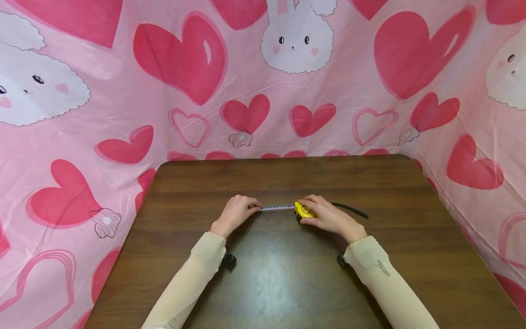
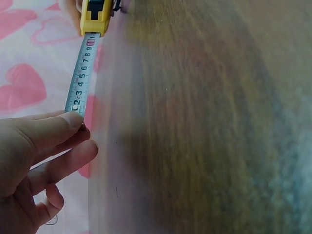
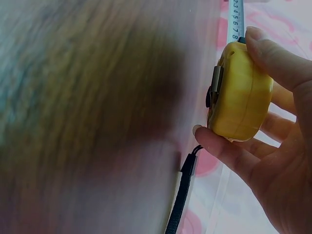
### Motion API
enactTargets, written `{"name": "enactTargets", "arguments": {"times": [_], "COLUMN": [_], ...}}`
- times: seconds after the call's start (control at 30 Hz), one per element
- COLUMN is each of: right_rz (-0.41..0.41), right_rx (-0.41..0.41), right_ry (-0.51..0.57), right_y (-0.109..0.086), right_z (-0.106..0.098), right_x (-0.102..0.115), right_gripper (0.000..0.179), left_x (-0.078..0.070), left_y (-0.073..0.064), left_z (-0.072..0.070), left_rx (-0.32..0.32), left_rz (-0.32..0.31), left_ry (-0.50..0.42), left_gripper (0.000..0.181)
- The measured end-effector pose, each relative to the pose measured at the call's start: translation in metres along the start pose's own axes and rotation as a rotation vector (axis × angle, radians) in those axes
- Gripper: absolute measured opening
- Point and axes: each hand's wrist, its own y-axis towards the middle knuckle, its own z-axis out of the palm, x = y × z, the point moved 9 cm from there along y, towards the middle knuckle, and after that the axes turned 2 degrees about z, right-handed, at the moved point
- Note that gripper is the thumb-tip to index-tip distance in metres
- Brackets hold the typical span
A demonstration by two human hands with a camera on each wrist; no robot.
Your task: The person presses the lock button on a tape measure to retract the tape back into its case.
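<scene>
A yellow tape measure (image 1: pixel 306 210) is gripped in my right hand (image 1: pixel 328 215), thumb and fingers around its case. From its mouth a short length of white blade (image 1: pixel 277 208) runs left, roughly level, over the middle of the table. The thumb and fingers of my left hand (image 1: pixel 238 211) pinch the blade's free end. In the left wrist view the numbers on the blade (image 2: pixel 82 73) run from about 2 near my thumb to 10 at the case. The right wrist view shows the case (image 3: pixel 243 92) side-on, its black strap (image 3: pixel 181 195) hanging from the back end.
Both hands work above a brown wood-grain table (image 1: pixel 267 274) with rounded far corners. Pink cloth (image 1: pixel 255 82) printed with hearts and rabbits hangs along the back and both sides. The strap (image 1: pixel 351 209) trails right, beyond my right wrist.
</scene>
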Motion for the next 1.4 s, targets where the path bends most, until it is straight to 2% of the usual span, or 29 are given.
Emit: {"name": "enactTargets", "arguments": {"times": [0.6,0.93,1.13,1.4], "right_rz": [-0.009,-0.016,-0.006,-0.003], "right_rx": [0.007,0.013,0.021,0.027], "right_ry": [-0.004,-0.007,0.008,0.012], "right_y": [0.003,0.005,0.007,0.011], "right_z": [0.003,0.006,0.007,0.011], "right_x": [0.006,0.011,0.017,0.019], "right_gripper": [0.065,0.065,0.064,0.064], "left_x": [-0.01,-0.01,-0.013,-0.021], "left_y": [0.003,0.003,0.006,0.008], "left_z": [0.005,0.009,0.011,0.012], "left_rx": [0.015,0.037,0.046,0.042], "left_rz": [0.009,0.005,0.003,0.036], "left_ry": [-0.018,-0.054,-0.043,-0.017], "left_gripper": [0.014,0.016,0.015,0.013]}}
